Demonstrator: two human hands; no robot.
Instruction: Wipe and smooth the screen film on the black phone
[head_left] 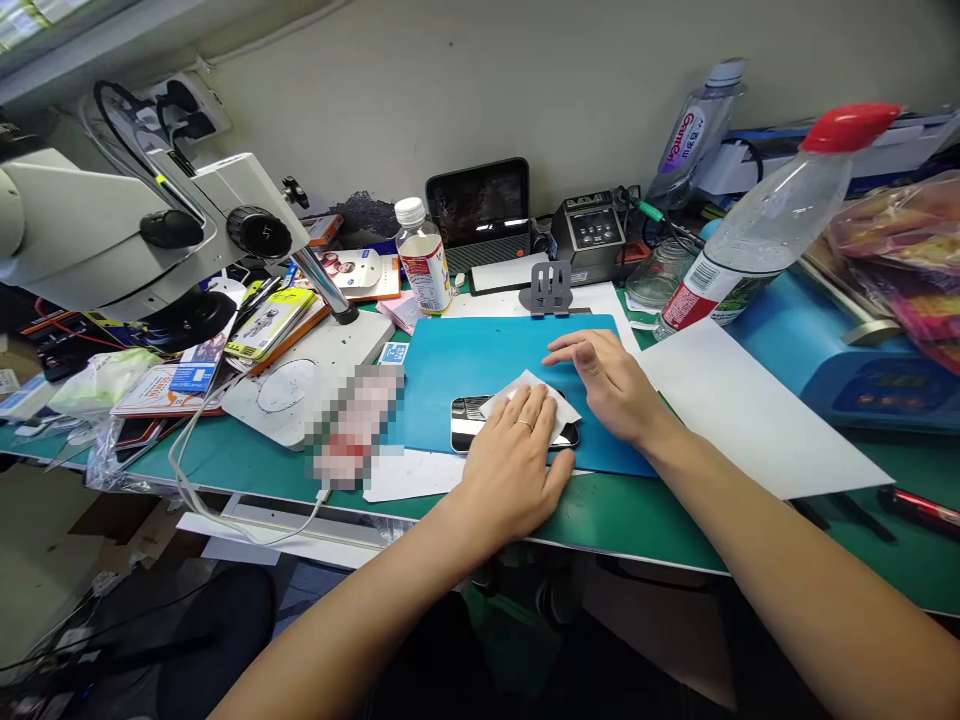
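My left hand [514, 465] lies flat, fingers stretched out, on a folded white wipe [568, 412]. Beneath the wipe is a dark, shiny smartphone [466, 425], its left end and lower right edge showing. The phone rests lengthwise on a blue mat [442, 365]; the hand and wipe hide its middle. Just right of the wipe, my right hand [611, 385] is raised over the mat with its fingers apart and nothing in them. A grey slotted phone stand [550, 288] is at the mat's back edge.
A microscope [262, 230] stands at left over books. Behind the mat are a small capped bottle [424, 262], a dark screen [480, 210] and a black control box [589, 240]. To the right lean a red-capped bottle [765, 235] and a white sheet [757, 410]. A cable [184, 450] hangs over the front edge.
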